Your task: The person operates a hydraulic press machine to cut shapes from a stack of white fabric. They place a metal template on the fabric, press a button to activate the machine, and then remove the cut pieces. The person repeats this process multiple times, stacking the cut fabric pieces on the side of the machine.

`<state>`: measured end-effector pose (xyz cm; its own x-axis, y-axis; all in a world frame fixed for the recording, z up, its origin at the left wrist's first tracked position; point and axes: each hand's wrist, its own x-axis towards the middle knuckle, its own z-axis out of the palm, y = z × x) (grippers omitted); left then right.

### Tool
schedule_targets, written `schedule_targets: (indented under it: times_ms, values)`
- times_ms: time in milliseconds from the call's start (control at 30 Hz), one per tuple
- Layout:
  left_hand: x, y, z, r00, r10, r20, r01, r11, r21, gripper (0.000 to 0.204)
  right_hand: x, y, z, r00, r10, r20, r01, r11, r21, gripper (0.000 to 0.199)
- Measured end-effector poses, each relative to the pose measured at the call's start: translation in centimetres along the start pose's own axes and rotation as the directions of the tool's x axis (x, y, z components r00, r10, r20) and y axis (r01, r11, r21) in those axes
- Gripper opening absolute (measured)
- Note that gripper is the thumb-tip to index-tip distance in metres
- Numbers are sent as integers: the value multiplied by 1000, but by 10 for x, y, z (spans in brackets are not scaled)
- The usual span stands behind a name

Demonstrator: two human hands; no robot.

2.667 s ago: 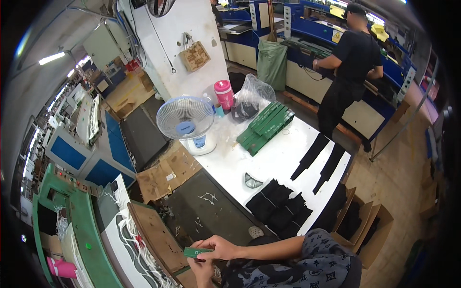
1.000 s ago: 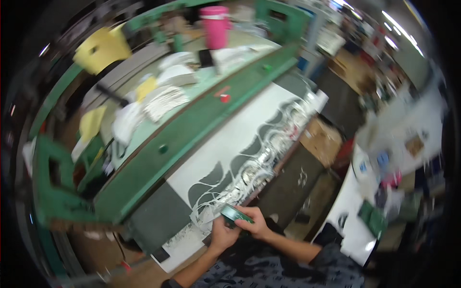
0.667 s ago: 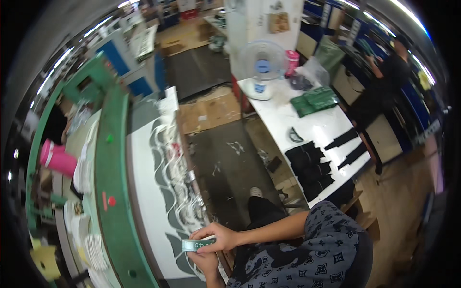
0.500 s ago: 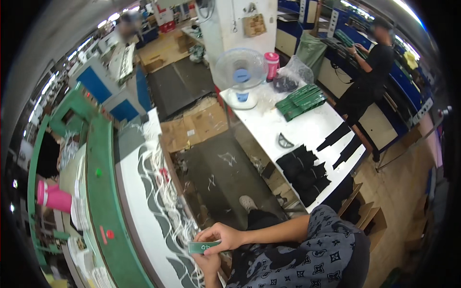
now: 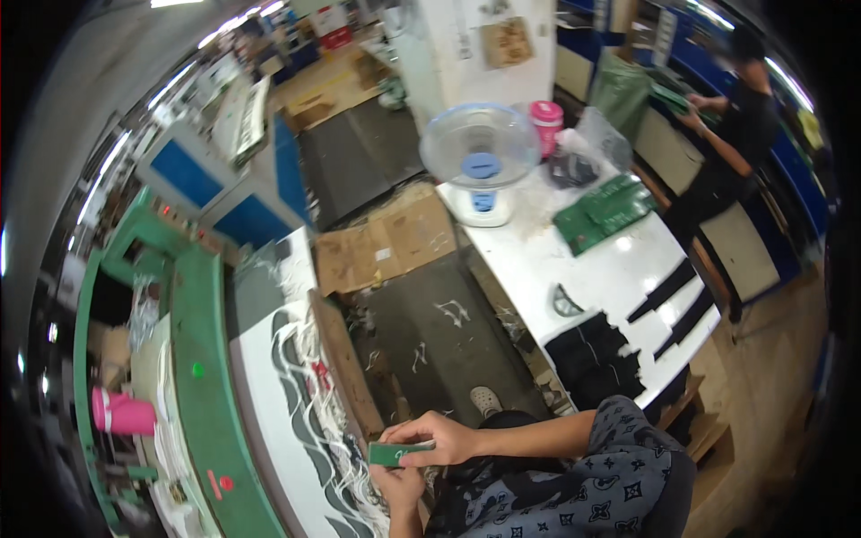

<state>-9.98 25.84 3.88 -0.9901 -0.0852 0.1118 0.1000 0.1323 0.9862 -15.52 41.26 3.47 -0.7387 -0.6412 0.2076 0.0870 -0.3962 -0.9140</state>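
A small flat green rectangular piece (image 5: pixel 384 454) with a white mark is held between my two hands, close to my body. My right hand (image 5: pixel 441 439) grips its right end from above, thumb on the face and fingers bent. My left hand (image 5: pixel 400 489) supports it from below; most of its fingers are hidden. Just beyond and left of my hands, a tangle of white strips (image 5: pixel 309 372) lies along the edge of a long white board (image 5: pixel 260 381) bearing wavy grey shapes.
Left of the board stands a green machine (image 5: pixel 202 359); a pink jug (image 5: pixel 126 412) is farther left. On the right-hand white table (image 5: pixel 529 260) are a scale (image 5: pixel 484 208) with a clear bowl, green sheets (image 5: pixel 605 213) and black pieces (image 5: pixel 592 359). A co-worker (image 5: pixel 740 134) stands beyond, holding something green.
My view has shifted, so the surroundings appear farther right and lower. Both hands keep hold of the green piece, and its mark shows at a slightly different angle.
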Motion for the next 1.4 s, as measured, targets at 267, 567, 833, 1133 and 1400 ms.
schedule_targets:
  times_ms: [267, 567, 833, 1133, 1400]
  values:
    - [-15, -33, -19, 920, -185, -346, 253, 953, 164, 24, 38, 7, 12, 986, 161, 39, -159, 986, -55, 48]
    - [-31, -24, -50, 865, -292, -409, 228, 953, -199, 71, 77, 50, 24, 977, 213, 9, -213, 971, 108, 41]
    - [-55, -14, -56, 720, -294, -629, 147, 950, -276, 88, 107, 86, 52, 815, 511, 273, -508, 857, -89, 37]
    - [-137, -9, -112, 697, -58, -715, -17, 995, -98, 77, 95, 123, 126, 664, 710, 234, -545, 247, 801, 38]
    - [-270, 73, -236, 276, 286, -918, 23, 953, 303, 77, 226, 179, -29, 982, -21, -186, 168, 538, 826, 37]
